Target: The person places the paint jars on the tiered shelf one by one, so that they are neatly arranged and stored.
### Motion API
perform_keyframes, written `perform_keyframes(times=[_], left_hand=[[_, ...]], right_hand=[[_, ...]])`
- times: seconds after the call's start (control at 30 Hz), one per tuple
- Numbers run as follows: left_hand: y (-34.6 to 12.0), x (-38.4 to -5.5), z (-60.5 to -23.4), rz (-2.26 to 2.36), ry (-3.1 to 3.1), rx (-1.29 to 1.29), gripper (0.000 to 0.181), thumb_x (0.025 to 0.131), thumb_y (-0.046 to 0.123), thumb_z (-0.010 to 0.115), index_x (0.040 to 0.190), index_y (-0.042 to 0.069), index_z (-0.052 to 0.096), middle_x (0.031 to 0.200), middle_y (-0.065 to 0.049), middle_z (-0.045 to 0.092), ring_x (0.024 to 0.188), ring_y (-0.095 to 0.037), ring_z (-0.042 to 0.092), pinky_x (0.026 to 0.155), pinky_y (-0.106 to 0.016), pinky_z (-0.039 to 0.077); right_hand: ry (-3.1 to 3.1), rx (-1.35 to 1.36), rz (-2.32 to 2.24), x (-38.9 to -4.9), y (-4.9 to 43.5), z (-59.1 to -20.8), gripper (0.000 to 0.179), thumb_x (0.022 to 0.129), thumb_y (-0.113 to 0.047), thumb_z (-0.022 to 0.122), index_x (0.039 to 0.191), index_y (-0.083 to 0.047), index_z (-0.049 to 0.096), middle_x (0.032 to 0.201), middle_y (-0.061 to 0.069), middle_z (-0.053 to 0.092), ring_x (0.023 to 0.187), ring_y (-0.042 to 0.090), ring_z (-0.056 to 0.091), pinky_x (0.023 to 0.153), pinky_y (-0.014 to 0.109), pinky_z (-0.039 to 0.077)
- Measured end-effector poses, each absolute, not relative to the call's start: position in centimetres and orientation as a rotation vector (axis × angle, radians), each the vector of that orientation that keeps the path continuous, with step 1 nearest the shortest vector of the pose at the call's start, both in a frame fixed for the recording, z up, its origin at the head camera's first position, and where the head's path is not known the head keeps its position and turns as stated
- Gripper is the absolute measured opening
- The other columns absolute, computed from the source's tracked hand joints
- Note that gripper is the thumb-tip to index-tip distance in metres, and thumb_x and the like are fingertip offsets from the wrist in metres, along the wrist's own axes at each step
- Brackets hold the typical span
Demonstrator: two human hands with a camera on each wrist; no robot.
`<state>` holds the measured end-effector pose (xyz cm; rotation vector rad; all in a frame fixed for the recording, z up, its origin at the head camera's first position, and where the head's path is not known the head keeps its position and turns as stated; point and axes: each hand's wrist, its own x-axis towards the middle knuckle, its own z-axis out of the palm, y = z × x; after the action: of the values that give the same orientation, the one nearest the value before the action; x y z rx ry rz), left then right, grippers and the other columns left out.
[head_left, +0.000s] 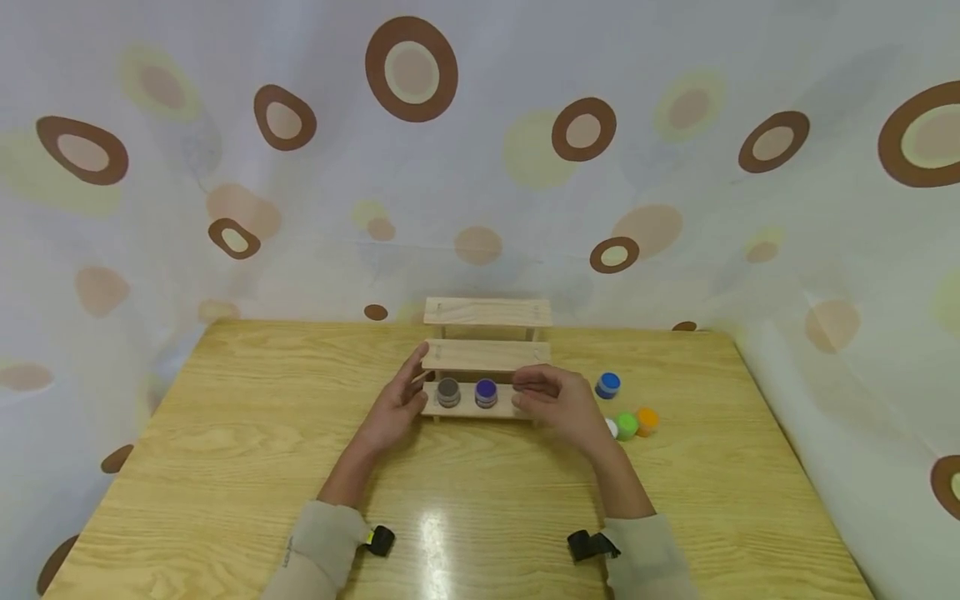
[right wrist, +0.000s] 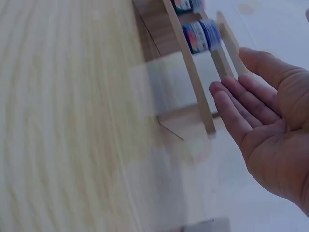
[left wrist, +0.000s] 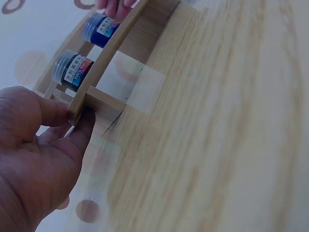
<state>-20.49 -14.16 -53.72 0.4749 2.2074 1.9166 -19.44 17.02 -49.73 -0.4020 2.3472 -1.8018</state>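
A three-step wooden stand is at the back of the table. On its lowest step sit a dark grey or black paint jar and a purple-blue paint jar, side by side. My left hand pinches the left end of that step, with the thumb on one face and fingers on the other, as the left wrist view shows. Beside the step's right end is my right hand, palm inward, its fingers loosely bent around nothing. Clear lids cap the black jar and the blue one.
Right of the stand, on the wooden table, are a blue jar, an orange jar, a green jar and a white one partly hidden by my right arm. A patterned cloth hangs behind the table.
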Motion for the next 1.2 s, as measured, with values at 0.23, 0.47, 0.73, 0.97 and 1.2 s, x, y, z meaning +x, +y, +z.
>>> perform_keyframes(times=[0.23,0.47,0.73,0.97,1.2], left_hand=[[-14.1,-20.2,-53.9,1.914,2.215,0.479,0.078,0.107,-0.012,0.04,0.172,0.02,0.012,0.172,-0.024,0.016,0.154,-0.047,0.031,0.123,-0.056,0.034],[-14.2,-20.3,-54.0,1.922,2.203,0.473,0.078,0.108,-0.011,0.041,0.172,0.023,0.012,0.171,-0.026,0.018,0.155,-0.046,0.031,0.123,-0.056,0.034],[-14.3,-20.3,-53.9,1.905,2.212,0.44,0.079,0.108,-0.01,0.041,0.172,0.027,0.013,0.17,-0.024,0.022,0.155,-0.043,0.032,0.123,-0.054,0.034],[-14.3,-20.3,-53.9,1.91,2.216,0.438,0.078,0.108,-0.01,0.041,0.172,0.025,0.014,0.169,-0.025,0.023,0.154,-0.044,0.032,0.123,-0.056,0.034],[-14.2,-20.3,-53.9,1.907,2.221,0.451,0.076,0.108,-0.01,0.041,0.172,0.022,0.014,0.17,-0.025,0.023,0.154,-0.044,0.033,0.123,-0.057,0.034]], right_hand=[[2.308,-0.43,-1.85,-19.6,20.5,-49.2,0.038,0.099,-0.014,0.077,0.132,0.003,0.069,0.128,0.025,0.07,0.113,0.027,0.072,0.09,0.03,0.062],[2.408,-0.384,-1.99,-19.9,23.8,-48.9,0.04,0.1,-0.012,0.076,0.135,0.004,0.066,0.133,0.027,0.066,0.118,0.019,0.07,0.094,0.025,0.06],[2.599,-0.186,-2.173,-19.8,26.8,-48.6,0.041,0.095,-0.006,0.079,0.133,0.006,0.067,0.131,0.027,0.066,0.116,0.011,0.069,0.099,0.02,0.055],[2.671,-0.058,-2.136,-20.0,28.0,-49.7,0.051,0.094,-0.006,0.082,0.139,0.005,0.063,0.131,0.006,0.068,0.121,0.009,0.064,0.107,0.023,0.051],[2.666,0.024,-2.067,-20.3,27.8,-51.5,0.055,0.094,-0.008,0.082,0.143,0.005,0.059,0.137,0.013,0.063,0.13,0.02,0.06,0.112,0.027,0.049]])
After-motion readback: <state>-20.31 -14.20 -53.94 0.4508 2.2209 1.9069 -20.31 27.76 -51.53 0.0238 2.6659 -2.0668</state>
